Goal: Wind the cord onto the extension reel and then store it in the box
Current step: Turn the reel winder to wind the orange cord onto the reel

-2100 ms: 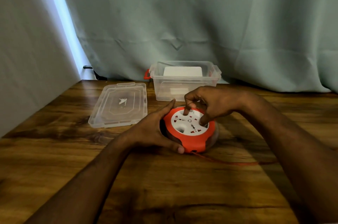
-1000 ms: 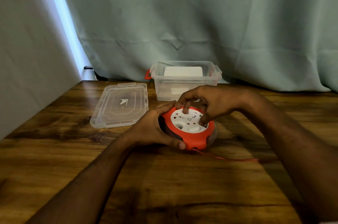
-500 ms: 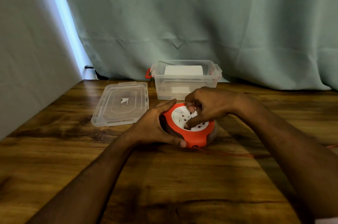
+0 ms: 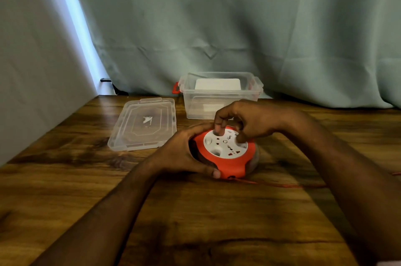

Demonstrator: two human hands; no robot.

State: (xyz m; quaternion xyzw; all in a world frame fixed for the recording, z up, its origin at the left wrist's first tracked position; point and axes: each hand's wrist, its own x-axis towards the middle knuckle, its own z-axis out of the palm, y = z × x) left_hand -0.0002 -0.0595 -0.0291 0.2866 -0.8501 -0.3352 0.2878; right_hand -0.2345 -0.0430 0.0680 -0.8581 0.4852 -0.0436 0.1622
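Resting on the wooden table [image 4: 217, 222], the round orange plastic extension reel [image 4: 227, 158] was clasped by the left hand [image 4: 184, 155]; right hand [image 4: 245, 120] fingers were hooked in its white dial. Rigid, probably light; the thin orange cord [image 4: 280, 185] looked limp.

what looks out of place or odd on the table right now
Nothing is damaged or spilled. A stretch of orange cord trails loose across the table, unwound from the extension reel. The storage box stands open, its lid flat beside it.
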